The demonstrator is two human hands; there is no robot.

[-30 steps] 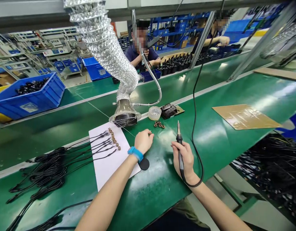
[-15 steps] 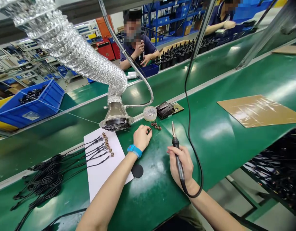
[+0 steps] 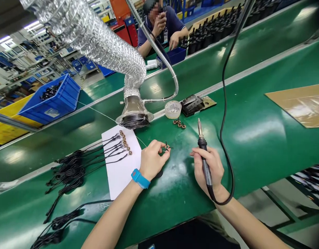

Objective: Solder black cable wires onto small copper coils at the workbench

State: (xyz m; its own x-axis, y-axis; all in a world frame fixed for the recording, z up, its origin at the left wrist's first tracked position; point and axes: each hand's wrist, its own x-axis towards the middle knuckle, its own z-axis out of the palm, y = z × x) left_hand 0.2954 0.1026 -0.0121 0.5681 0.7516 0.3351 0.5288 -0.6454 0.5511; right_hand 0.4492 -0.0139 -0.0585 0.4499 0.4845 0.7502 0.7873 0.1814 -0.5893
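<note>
in our left hand [image 3: 153, 159] we have thumb and forefinger closed on a small copper-wound ring [image 3: 167, 147], just above the green table [image 3: 175, 204]. our right hand [image 3: 212, 167] is clamped around the handle of a soldering iron [image 3: 204, 155], its metal tip pointing up and away from us; the two hands are apart.

toward the table's far edge we see a loose pile of wound rings [image 3: 179, 124], with a round tub [image 3: 173, 110] just behind it and a black metal holder [image 3: 192, 104] beside the tub. left of these, a fume hood [image 3: 135, 112] sits near the far edge of a white sheet [image 3: 121, 176]. on that sheet a row of brown rings [image 3: 125, 142] runs from near the far edge toward the right one, and black cables [image 3: 73, 166] reach in across its left edge. a black disc [image 3: 158, 173] is partly hidden by our left hand.
</note>
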